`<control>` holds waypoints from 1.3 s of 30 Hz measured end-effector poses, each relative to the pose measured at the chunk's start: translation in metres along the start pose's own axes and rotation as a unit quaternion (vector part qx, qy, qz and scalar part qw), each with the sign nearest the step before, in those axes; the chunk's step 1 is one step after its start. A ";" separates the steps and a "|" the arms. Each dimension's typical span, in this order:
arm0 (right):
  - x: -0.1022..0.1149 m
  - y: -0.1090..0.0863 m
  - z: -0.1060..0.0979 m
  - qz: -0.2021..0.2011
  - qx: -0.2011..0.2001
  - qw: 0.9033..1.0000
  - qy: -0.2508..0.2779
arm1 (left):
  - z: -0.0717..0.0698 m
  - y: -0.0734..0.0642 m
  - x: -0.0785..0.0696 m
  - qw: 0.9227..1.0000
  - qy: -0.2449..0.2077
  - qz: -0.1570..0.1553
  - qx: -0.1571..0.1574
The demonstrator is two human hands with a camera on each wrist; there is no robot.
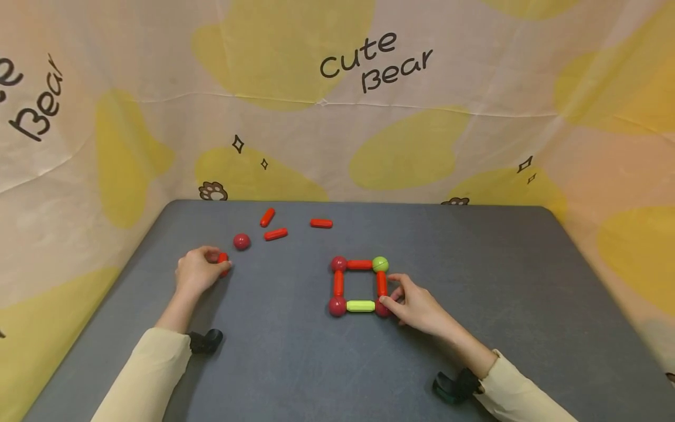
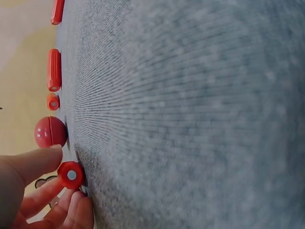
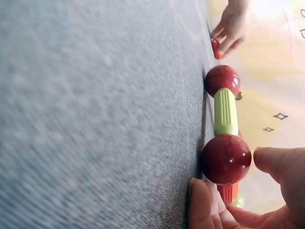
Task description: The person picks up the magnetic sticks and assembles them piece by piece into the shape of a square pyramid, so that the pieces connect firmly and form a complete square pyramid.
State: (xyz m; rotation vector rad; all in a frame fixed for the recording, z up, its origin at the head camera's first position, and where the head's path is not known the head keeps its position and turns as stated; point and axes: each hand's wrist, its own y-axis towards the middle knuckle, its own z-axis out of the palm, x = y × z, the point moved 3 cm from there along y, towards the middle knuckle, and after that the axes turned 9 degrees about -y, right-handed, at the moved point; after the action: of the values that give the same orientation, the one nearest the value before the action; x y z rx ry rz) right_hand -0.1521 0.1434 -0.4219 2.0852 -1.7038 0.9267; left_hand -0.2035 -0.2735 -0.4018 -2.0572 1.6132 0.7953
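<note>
Item: one red rod, at left on the table, just to the near left of a loose red ball. I have it pinched between thumb and fingers of the left hand. Handling: by my judgement light, stiff, hardly fragile. Best hold: mid-length, ends bare; the pale disc on its end may be a magnet, apt to snatch.

Item: one square frame, right of the rod, flat on the table. Right hand: fingers curled round its near right ball; how firmly, I cannot tell. Handling: glossy balls, probably slippery; joints could twist. Best hold: corner balls.

Item: three loose rods, far side.
</note>
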 end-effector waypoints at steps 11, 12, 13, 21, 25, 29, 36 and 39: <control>-0.002 0.015 0.000 0.025 0.011 0.999 0.037 | 0.002 0.000 0.000 1.000 0.012 0.013 0.005; -0.003 0.016 0.000 0.025 0.010 0.999 0.038 | 0.001 -0.001 -0.001 1.000 0.013 0.017 0.005; -0.003 0.017 0.000 0.025 0.010 0.999 0.037 | 0.001 -0.002 -0.001 1.000 0.013 0.021 0.005; -0.004 0.021 0.000 0.028 0.010 0.999 0.033 | 0.001 -0.014 -0.010 0.998 -0.022 0.057 0.009; -0.004 0.022 -0.001 0.030 0.014 0.999 0.034 | 0.003 -0.021 -0.016 0.995 -0.069 0.065 0.030; -0.004 0.022 -0.002 0.034 0.013 0.999 0.031 | 0.003 -0.030 -0.026 0.992 -0.100 0.058 0.058; -0.003 0.022 -0.001 0.033 0.014 0.999 0.031 | 0.009 -0.041 -0.047 0.985 -0.134 0.080 0.068; -0.003 0.022 -0.001 0.033 0.015 0.999 0.030 | 0.016 -0.045 -0.055 0.980 -0.155 0.096 0.078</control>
State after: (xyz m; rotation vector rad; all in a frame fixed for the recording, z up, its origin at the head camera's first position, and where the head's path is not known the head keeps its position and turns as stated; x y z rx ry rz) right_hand -0.1737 0.1411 -0.4269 2.0094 -1.7474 1.0305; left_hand -0.1724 -0.2118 -0.3789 -1.5964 1.6523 0.9666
